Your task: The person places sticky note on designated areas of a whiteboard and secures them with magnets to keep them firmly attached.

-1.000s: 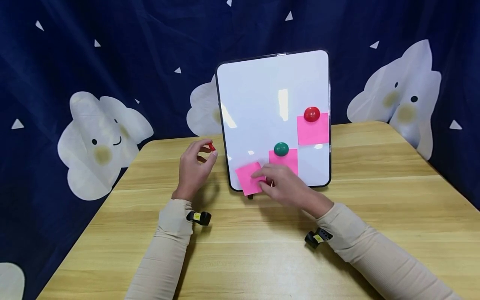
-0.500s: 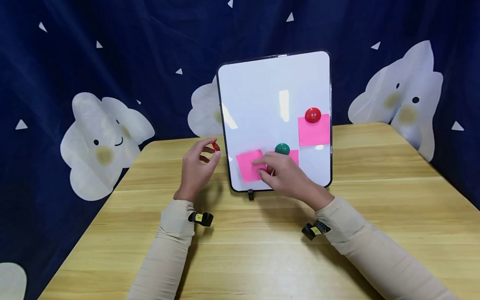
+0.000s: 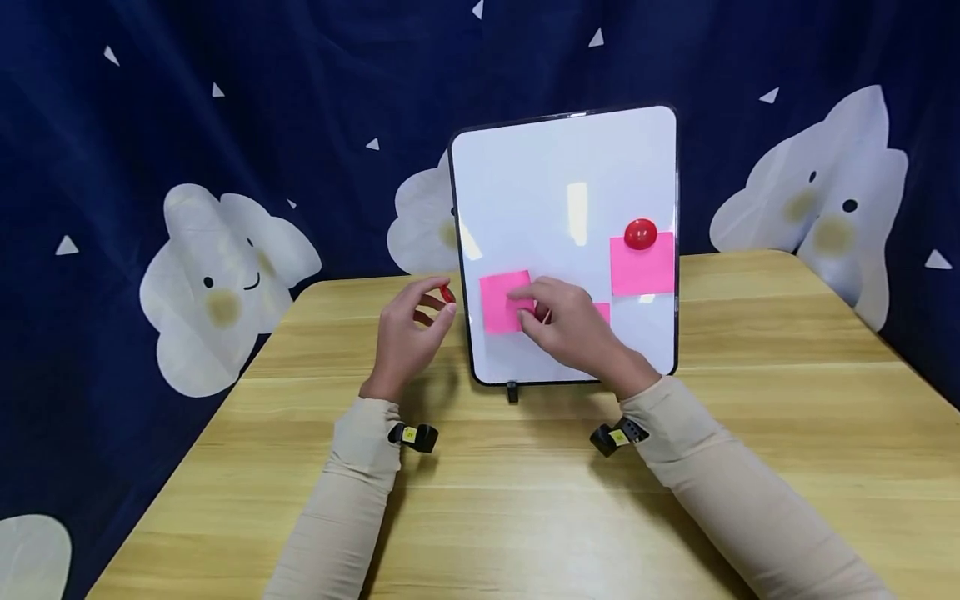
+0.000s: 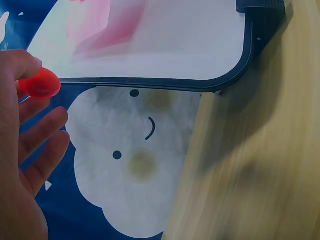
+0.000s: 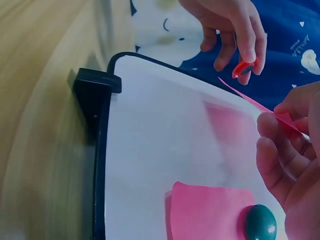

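Observation:
My left hand [image 3: 411,333] pinches a red round magnet [image 4: 42,83] between thumb and forefinger, just left of the whiteboard [image 3: 555,183]. Its dark flat back shows in the right wrist view. In my right hand [image 3: 572,327] a pink sticky note [image 3: 498,302] is pinched by its right edge, held in front of the board's lower left and apart from its surface. A second pink note [image 5: 210,212] under a green magnet [image 5: 261,222] is mostly hidden behind the right hand in the head view. Farther right, a red magnet [image 3: 641,234] sits on a third pink note [image 3: 642,271].
The whiteboard stands upright on the wooden table [image 3: 495,500], with a black foot [image 3: 512,392] at its lower edge. Behind hangs a dark blue curtain [image 3: 337,67] printed with white clouds and triangles.
My right hand has raised the pink note up along the board and straightened its tilt. The left hand keeps the red magnet nearly in place. The head view has shifted slightly.

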{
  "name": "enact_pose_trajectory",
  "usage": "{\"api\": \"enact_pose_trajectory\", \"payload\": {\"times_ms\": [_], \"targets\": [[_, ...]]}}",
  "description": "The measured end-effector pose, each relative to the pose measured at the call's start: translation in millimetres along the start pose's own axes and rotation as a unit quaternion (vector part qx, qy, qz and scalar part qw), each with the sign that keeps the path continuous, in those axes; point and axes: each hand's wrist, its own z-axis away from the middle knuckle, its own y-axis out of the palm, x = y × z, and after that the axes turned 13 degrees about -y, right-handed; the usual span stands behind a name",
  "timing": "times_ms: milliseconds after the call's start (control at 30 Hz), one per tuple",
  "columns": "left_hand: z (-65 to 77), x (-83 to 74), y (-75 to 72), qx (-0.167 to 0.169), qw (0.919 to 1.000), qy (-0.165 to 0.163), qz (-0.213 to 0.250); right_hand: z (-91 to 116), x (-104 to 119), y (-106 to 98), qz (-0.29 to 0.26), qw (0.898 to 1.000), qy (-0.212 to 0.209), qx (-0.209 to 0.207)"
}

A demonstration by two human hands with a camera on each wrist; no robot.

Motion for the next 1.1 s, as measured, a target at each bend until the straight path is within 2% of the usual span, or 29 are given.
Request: {"api": "enact_pose_trajectory", "payload": {"times_ms": [267, 633, 1100], "targets": [[2.2, -1.6, 0.8, 0.007, 0.9999, -0.009, 0.003, -6, -3, 2, 0.001, 1.0, 0.022, -0.004], [4.7, -1.6, -2.1, 0.007, 0.9996, -0.017, -0.021, -19, -6, 10, 0.011, 0.999, 0.045, -0.022], [0.9, -6.1, 0.3, 0.015, 0.9998, -0.003, -0.011, -27, -5, 10, 0.06, 0.994, 0.096, 0.013]]}}
